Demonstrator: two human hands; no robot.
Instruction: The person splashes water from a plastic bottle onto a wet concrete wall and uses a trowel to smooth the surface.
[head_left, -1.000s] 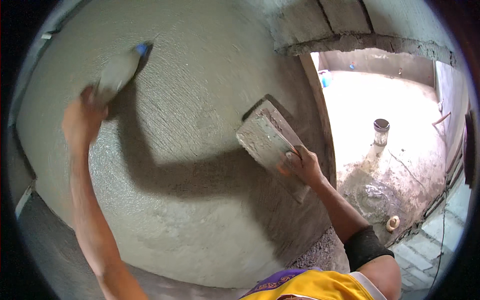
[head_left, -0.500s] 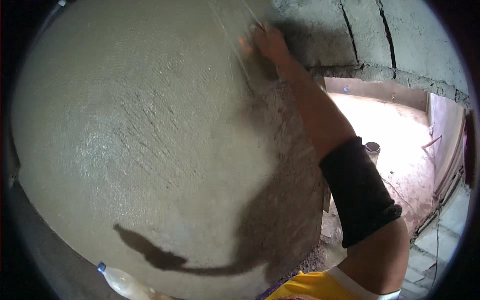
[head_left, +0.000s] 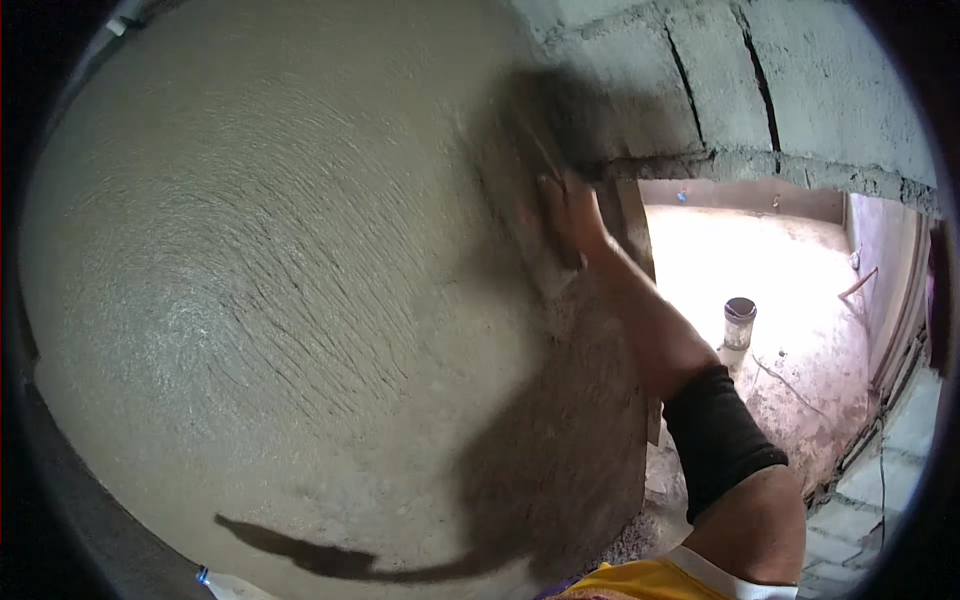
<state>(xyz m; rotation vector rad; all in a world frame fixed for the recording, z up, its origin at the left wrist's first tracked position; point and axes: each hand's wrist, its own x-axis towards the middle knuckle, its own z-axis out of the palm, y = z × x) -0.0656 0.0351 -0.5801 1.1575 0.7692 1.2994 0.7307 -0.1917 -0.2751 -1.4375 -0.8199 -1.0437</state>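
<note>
At the right edge of the wet plaster wall [head_left: 290,290], my right hand [head_left: 578,215] is closed round a long, flat plastering float [head_left: 535,215]. The float lies against the wall just left of the opening and is smeared by motion, so its handle is mostly hidden. My right forearm wears a black sleeve band [head_left: 722,430]. A pale plastic bottle with a blue cap [head_left: 228,585] pokes in at the lower left edge. My left hand is out of the picture. A shadow of an arm falls across the lower wall.
Right of the wall is a brightly lit opening with a pipe stub [head_left: 739,325] rising from the floor. A thin cable [head_left: 790,388] lies near it. Above the opening runs a block lintel [head_left: 820,90] with dark cracks. Pale blocks [head_left: 890,490] stand at the lower right.
My right hand has come down the wall with the float, from near the top to beside the opening's upper corner. The bottle has sunk lower, mostly out of view.
</note>
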